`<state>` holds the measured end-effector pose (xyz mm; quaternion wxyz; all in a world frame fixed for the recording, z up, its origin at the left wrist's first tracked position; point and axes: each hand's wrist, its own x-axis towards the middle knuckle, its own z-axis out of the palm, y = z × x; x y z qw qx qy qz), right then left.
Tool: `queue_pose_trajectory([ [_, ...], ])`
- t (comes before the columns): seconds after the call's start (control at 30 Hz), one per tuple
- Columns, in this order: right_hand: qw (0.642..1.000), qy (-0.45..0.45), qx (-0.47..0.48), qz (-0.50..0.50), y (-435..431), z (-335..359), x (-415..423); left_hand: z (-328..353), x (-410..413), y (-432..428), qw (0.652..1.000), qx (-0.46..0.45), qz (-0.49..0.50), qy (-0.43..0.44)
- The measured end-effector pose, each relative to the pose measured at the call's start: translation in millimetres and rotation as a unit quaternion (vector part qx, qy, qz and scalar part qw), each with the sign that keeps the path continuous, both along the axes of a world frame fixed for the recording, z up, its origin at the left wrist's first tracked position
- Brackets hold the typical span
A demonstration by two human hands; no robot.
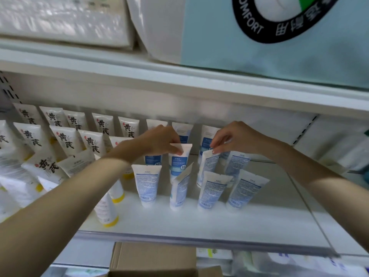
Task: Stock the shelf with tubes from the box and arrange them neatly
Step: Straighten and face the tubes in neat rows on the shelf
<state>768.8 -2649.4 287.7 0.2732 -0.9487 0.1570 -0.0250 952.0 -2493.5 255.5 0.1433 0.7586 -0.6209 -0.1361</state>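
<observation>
Blue-and-white tubes (147, 186) stand cap-down on the middle part of the white shelf (199, 222), in rows that go from its front toward its back wall. Halfway into the shelf, the left hand (159, 140) pinches the flat top edge of one upright tube (180, 156) between thumb and fingers; this tube shows its blue front label. Further right on the shelf, the right hand (237, 138) pinches with curled fingertips the top corner of a second tube (208, 166), which shows its printed back and tilts a little. Nearer to the shelf's front, four tubes stand in a row; one of them, the leaning tube (180, 188), is turned sideways. The left part of the shelf holds yellow-capped tubes (65, 138) with black characters, some of them leaning. Below the shelf's front edge is an open cardboard box (153, 256). Above the shelf, on the next board, lies a light blue package (259, 47) with the word COMFORT.
</observation>
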Motion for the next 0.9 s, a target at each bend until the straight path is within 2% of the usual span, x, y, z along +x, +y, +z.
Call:
queue_pose_trajectory([
  [0.3, 0.997, -0.001, -0.071, -0.024, 10, -13, 7, -5, 0, 4, 1.0, -0.023, -0.003, 0.014],
  [0.67, 0.99, -0.047, -0.09, -0.096, 21, -20, 5, -5, 0, -1, 1.0, -0.018, 0.016, -0.009],
  [0.8, 0.993, -0.034, -0.038, -0.109, 22, -15, 2, -4, -1, -3, 1.0, -0.006, 0.015, -0.014],
  [0.9, 0.994, 0.009, -0.017, -0.103, 15, -8, -2, -4, 0, -3, 1.0, -0.008, 0.011, -0.016],
])
